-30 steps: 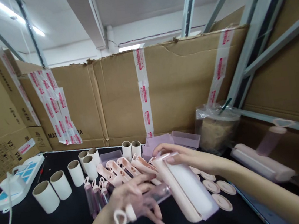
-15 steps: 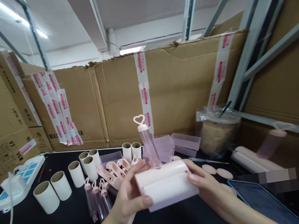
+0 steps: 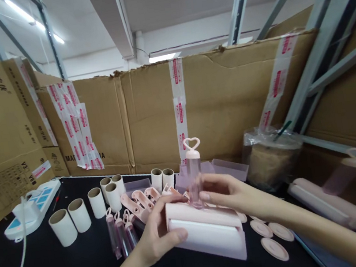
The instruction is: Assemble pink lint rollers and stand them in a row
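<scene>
A pink lint roller with a white roll in its head is held in front of me, its handle pointing up. My left hand grips the left end of the head, thumb on the front. My right hand is closed round the clear pink handle, which ends in a heart-shaped loop. Several clear handles lie just left of my left hand. Behind it are pink plastic brackets, partly hidden by the fingers. Pink discs lie below my right forearm.
White cardboard-core rolls stand on the black table at left and back. A power strip with a cable is at far left. At right are a bagged drink cup, another lint roller and a phone. Cardboard walls the back.
My right hand has moved from the right end of the head to the handle. The handle now stands more upright, and the head's right end has dipped. The view has shifted slightly.
</scene>
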The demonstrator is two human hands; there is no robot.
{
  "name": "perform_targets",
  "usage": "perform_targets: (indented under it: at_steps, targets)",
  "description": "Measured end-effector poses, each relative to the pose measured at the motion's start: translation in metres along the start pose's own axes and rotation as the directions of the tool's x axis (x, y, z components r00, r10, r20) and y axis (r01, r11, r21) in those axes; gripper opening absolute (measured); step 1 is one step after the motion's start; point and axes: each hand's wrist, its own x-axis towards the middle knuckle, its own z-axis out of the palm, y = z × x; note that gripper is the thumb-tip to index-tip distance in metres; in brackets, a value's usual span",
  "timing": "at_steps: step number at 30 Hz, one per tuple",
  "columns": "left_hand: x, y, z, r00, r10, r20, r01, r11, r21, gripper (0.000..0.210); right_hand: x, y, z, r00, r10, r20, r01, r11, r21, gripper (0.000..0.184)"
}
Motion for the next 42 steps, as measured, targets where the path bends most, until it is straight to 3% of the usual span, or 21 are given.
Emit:
perform_targets:
  at_steps: [4, 7, 9, 12, 14, 15, 16, 19, 22, 26, 30, 36, 42]
  targets:
    - [0.002, 0.0, 0.0, 0.995, 0.047, -0.089, -0.045, 0.999, 0.023, 0.064, 0.005, -0.006, 0.004, 0.997, 0.042, 0.064, -0.044, 0.999, 0.03, 0.025]
    - [0.005, -0.002, -0.001, 0.989, 0.003, -0.149, -0.005, 1.0, -0.01, 0.064, 0.007, 0.001, 0.003, 0.997, 0.075, 0.027, -0.076, 0.997, 0.033, 0.031]
    - [0.009, -0.004, -0.003, 0.968, -0.003, -0.252, -0.005, 1.0, -0.031, 0.068, 0.012, 0.009, 0.0, 0.997, 0.08, -0.013, -0.08, 0.996, 0.043, 0.034]
    - [0.011, -0.009, -0.006, 0.864, 0.073, -0.499, -0.079, 0.997, 0.009, 0.061, 0.029, 0.018, -0.011, 0.992, 0.04, -0.122, -0.038, 0.999, 0.022, 0.036]
    - [0.01, -0.013, -0.004, 0.762, 0.173, -0.624, -0.148, 0.985, 0.093, 0.039, 0.052, 0.019, -0.02, 0.977, -0.054, -0.207, 0.041, 0.997, -0.066, 0.033]
    - [0.008, -0.015, -0.002, 0.745, 0.21, -0.634, -0.163, 0.978, 0.132, 0.028, 0.067, 0.018, -0.023, 0.964, -0.113, -0.24, 0.085, 0.989, -0.125, 0.031]
    - [0.005, -0.017, 0.0, 0.77, 0.219, -0.6, -0.154, 0.975, 0.158, 0.02, 0.084, 0.017, -0.027, 0.952, -0.162, -0.259, 0.12, 0.978, -0.172, 0.028]
    - [-0.002, -0.019, 0.011, 0.937, 0.109, -0.331, -0.046, 0.98, 0.191, 0.022, 0.143, 0.016, -0.029, 0.94, -0.205, -0.274, 0.139, 0.961, -0.24, 0.02]
    - [-0.006, -0.018, 0.02, 0.994, -0.011, -0.109, 0.033, 0.978, 0.206, 0.029, 0.199, 0.022, -0.019, 0.957, -0.183, -0.225, 0.111, 0.948, -0.299, 0.023]
    - [-0.003, -0.018, 0.02, 0.987, -0.146, 0.065, 0.14, 0.986, 0.086, 0.038, 0.25, 0.036, 0.006, 0.988, -0.09, -0.129, 0.037, 0.931, -0.364, 0.03]
    - [0.0, -0.023, 0.018, 0.978, -0.192, 0.083, 0.194, 0.981, -0.018, 0.044, 0.277, 0.052, 0.03, 0.999, 0.007, -0.043, -0.024, 0.912, -0.409, 0.031]
    - [0.0, -0.027, 0.02, 0.972, -0.208, 0.108, 0.213, 0.976, -0.034, 0.045, 0.295, 0.074, 0.048, 0.99, 0.131, 0.055, -0.093, 0.889, -0.447, 0.031]
    - [-0.001, -0.029, 0.019, 0.966, -0.226, 0.129, 0.232, 0.972, -0.037, 0.046, 0.302, 0.086, 0.049, 0.977, 0.197, 0.083, -0.139, 0.88, -0.455, 0.031]
